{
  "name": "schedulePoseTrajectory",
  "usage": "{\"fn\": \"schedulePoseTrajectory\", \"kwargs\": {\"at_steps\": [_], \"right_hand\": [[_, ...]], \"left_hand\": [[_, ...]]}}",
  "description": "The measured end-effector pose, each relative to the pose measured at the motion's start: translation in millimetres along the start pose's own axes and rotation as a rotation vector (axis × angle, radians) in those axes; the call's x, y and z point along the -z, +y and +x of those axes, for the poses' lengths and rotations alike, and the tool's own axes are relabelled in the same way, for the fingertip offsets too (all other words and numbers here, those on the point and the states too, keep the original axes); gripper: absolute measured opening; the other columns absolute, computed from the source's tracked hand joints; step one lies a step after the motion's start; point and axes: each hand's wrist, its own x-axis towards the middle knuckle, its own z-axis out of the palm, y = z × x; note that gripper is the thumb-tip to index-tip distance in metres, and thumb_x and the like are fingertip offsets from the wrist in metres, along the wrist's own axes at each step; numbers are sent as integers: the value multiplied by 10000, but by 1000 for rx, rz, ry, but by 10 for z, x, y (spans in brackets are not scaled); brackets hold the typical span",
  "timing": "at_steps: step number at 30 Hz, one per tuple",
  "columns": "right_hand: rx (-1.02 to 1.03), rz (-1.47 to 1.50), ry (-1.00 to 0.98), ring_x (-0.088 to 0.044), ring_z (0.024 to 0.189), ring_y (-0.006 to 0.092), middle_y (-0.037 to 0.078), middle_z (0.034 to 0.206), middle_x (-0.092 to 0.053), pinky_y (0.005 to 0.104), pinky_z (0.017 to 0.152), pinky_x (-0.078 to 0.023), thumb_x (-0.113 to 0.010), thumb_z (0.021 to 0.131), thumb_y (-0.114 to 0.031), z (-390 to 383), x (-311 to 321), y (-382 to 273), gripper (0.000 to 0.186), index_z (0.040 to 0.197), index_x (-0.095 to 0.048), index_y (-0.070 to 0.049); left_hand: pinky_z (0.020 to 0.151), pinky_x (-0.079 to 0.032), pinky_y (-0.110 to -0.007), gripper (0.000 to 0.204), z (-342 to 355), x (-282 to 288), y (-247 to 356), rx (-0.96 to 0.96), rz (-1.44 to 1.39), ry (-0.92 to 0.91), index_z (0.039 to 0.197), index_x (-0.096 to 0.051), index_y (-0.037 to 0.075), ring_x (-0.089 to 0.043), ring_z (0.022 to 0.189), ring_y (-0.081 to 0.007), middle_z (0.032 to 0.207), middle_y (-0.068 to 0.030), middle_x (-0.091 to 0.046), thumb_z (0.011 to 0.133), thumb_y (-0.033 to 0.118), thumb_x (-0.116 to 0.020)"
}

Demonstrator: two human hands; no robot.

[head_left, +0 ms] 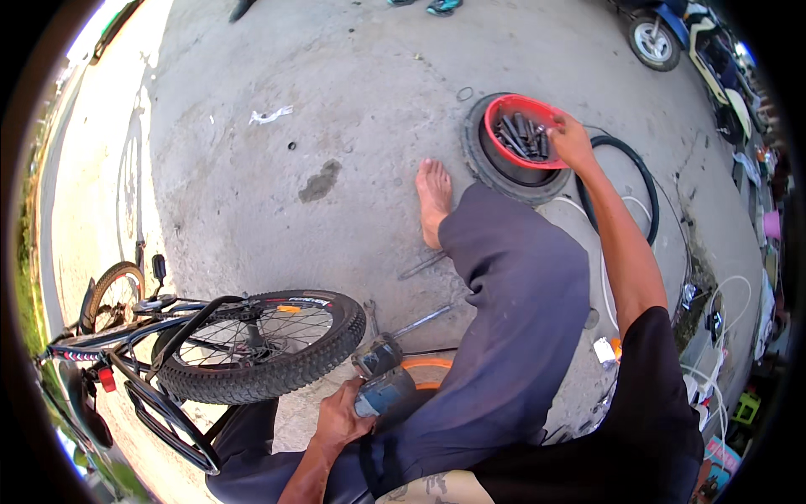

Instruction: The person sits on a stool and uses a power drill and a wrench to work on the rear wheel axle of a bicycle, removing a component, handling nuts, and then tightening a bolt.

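Observation:
My left hand (337,418) is closed around a dark cordless impact wrench (379,359) low in the middle of the view. A long metal shaft (425,321) points from it to the upper right. Stretched forward, my right hand (573,143) has its fingers bent over the right rim of a red basin (494,114). Several dark metal sockets and rods (522,137) lie in the basin, near my fingertips. The basin sits over a black tire (475,151) on the ground. Beside my left hand, a bicycle lies tipped, its knobby wheel (323,370) close to the wrench.
My bare foot (433,197) rests left of the basin. To the right lie a black tire loop (646,189) and a white hose (604,277). A spanner (371,315) and an orange ring (430,363) lie near the wheel. A scooter (655,44) stands at the far right.

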Motion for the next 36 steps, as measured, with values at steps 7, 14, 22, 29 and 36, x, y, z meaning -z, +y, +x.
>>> {"fn": "schedulePoseTrajectory", "kwargs": {"at_steps": [7, 14, 22, 29, 36], "right_hand": [[-78, -495, -201, -634, 1056, 383, 247, 1111, -683, 460, 911, -488, -614, 904, -207, 499, -1126, 1311, 427, 1270, -611, 14], [-163, -617, -395, -611, 957, 308, 202, 1063, -672, 405, 812, -467, -588, 940, -212, 657, -1706, 1695, 415, 1293, -590, 5], [-293, -436, -448, -585, 844, 222, 151, 1007, -660, 343, 699, -444, -557, 980, -218, 781, -1255, 2283, 401, 1320, -567, -6], [-618, 237, -464, -562, 745, 147, 106, 959, -649, 288, 600, -423, -531, 1016, -223, 700, -493, 2323, 389, 1344, -546, -15], [-438, 760, -697, -539, 647, 72, 61, 910, -638, 233, 501, -402, -504, 1052, -228, 966, 459, 402, 376, 1368, -526, -25]], "left_hand": [[887, -560, -446, 662, 81, 13, -102, 129, -179, -330, 1280, -564, -7, -650, 1119, -369, 1236, -188, -628, 696, 183, -811], [909, -551, -445, 663, 147, -118, 63, -150, -2, -7, 1286, -561, 8, -631, 1136, -382, 1260, -179, -611, 695, 196, -793], [893, -557, -441, 674, 362, -127, 123, -158, -2, 65, 1288, -559, 8, -633, 1125, -380, 1242, -174, -614, 686, 199, -795], [880, -562, -438, 684, 313, -115, 155, -138, 20, 100, 1290, -557, 9, -636, 1115, -379, 1227, -169, -617, 679, 202, -797], [839, -557, -479, 767, 227, -80, 404, -194, -33, -49, 1326, -510, -4, -668, 1024, -338, 1068, -153, -635, 663, 242, -807]]}}
